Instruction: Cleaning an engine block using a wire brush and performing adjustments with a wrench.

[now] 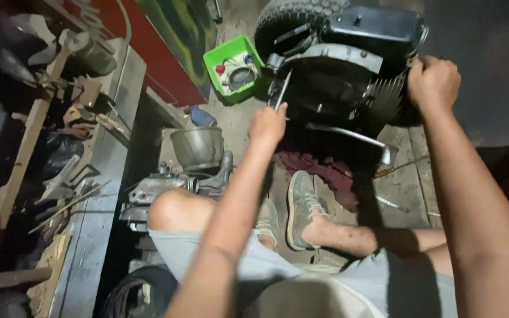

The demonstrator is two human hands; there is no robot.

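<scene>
Gripping a screwdriver [280, 93], left hand [267, 125] nears green tray [216, 58] of small parts; right hand [433, 80] clenches engine [349, 65].

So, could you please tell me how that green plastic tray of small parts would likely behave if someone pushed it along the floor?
The green tray looks like thin plastic, so probably light and likely to slide easily on the concrete floor. It sits tilted beside the tyre, so a push might tip it. The loose small parts inside would probably rattle or spill.
</scene>
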